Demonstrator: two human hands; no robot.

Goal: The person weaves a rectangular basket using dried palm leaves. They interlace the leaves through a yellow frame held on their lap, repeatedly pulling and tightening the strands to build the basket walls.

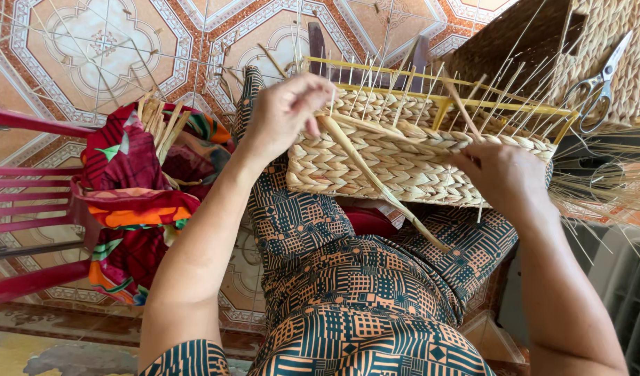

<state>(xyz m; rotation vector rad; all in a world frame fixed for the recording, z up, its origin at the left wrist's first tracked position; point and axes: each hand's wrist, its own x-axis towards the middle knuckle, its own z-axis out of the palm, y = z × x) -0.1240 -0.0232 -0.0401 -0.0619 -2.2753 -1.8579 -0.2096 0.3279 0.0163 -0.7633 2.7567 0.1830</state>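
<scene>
A: Status of the weave?

B: Half-woven basket (403, 163) rests on the lap. Left hand (285, 111), fingers closed, pinches a flat straw strand (375, 177) at the rim. Right hand (504, 174) grips the basket's right wall, fingers curled.

A: Next move?

B: Likely threading between the thin uprights (375, 87); needs steady tension.

A: Packages, labels?

B: None visible. Scissors (598, 80) lie on a finished basket (542, 42).

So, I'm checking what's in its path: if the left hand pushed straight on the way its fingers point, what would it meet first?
Probably the thin upright stakes rising from the half-woven basket; the left hand already pinches a flat strand beside them. Depth is unclear.
</scene>
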